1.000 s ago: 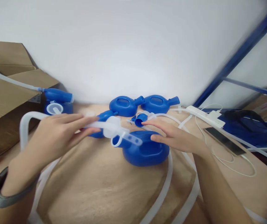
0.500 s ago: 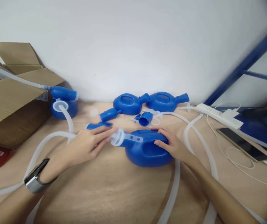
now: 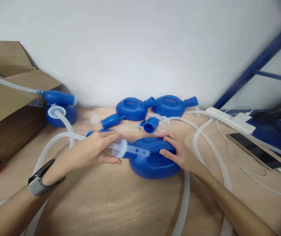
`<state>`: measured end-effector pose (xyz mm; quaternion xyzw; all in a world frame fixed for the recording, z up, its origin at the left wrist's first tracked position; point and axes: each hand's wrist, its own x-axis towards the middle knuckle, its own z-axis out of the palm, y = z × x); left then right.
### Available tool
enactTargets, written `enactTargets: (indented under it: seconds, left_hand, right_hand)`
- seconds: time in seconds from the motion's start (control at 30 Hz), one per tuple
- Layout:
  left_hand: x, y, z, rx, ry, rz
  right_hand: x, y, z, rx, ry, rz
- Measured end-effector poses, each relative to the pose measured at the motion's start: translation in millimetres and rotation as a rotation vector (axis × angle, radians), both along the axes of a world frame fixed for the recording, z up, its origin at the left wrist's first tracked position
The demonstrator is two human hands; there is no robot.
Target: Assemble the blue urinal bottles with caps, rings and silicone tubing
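A blue plastic urinal bottle (image 3: 152, 167) lies on its side in front of me, its neck pointing left. My right hand (image 3: 179, 152) grips its right end around the handle, thumb on the near side. On the neck sits a translucent cap (image 3: 120, 149), with a clear strap (image 3: 140, 151) running onto the bottle. My left hand (image 3: 100, 147) is closed around the cap's left side, fingers above and thumb below; its palm hides part of the tube there. Just behind that hand, a blue tubular part (image 3: 106, 131) is partly covered.
Two blue bottles (image 3: 132, 109) stand by the wall, with a blue funnel piece (image 3: 112, 121) and a blue cup-like spout (image 3: 151, 125) before them. Left are a cardboard box (image 3: 10, 121) and a hosed bottle (image 3: 62, 118). Clear hoses (image 3: 211, 154), a power strip (image 3: 229, 119) and a phone (image 3: 255, 150) lie right.
My left hand has turned and moved onto the cap, thumb now below it. The bottle has shifted slightly toward me, and my right hand stays on it. The view has turned slightly.
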<state>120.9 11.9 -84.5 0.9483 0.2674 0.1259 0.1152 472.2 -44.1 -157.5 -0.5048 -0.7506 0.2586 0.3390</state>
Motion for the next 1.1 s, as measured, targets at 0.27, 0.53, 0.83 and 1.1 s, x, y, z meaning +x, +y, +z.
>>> enactTargets:
  seconds: [0.27, 0.53, 0.83, 1.1]
  left_hand:
    - [23, 4, -31.2, 0.463, 0.02, -0.087]
    - [38, 9, -57.2, 0.594, -0.289, -0.076]
    - [48, -13, -50.8, 0.479, -0.259, 0.193]
    - [62, -28, -32.5, 0.241, -0.029, 0.451]
  right_hand:
    - [6, 2, -10.3, 0.081, 0.002, 0.036]
    - [4, 0, -10.2, 0.123, -0.026, 0.03]
    - [-1, -3, -7.3, 0.149, -0.04, -0.001]
    - [1, -5, -9.9, 0.164, -0.052, -0.004]
